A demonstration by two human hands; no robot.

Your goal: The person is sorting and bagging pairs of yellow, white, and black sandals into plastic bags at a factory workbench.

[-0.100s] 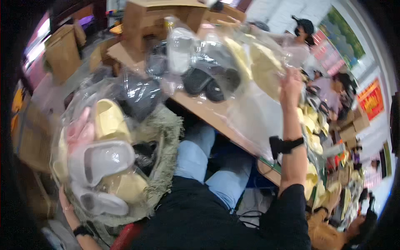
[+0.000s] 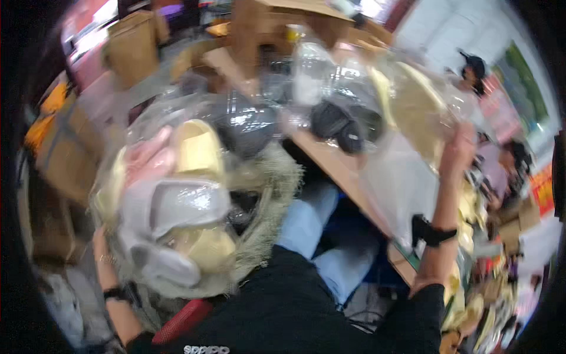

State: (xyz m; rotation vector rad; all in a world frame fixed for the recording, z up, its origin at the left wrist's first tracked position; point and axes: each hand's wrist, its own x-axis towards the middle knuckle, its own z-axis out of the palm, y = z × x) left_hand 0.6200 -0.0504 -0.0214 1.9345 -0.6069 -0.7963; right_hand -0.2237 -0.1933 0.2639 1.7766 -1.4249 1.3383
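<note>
My right hand is raised at the right, its fingers closed on the top of a clear plastic bag. In that bag's upper part is a pair of pale yellow slippers. My left hand is against the left side of a greenish woven sack with a frayed rim; blur and the bags hide its fingers. The sack is heaped with slippers in clear bags: light grey ones, pink ones and a pale yellow one.
More bagged slippers, black ones and a white one, lie on a wooden table. Cardboard boxes stand behind and at the left. Other people and piled yellow slippers are on the right.
My view has swung, so the scene sits farther right in the picture. The right hand still holds the raised bag, and the left hand remains at the sack's side.
</note>
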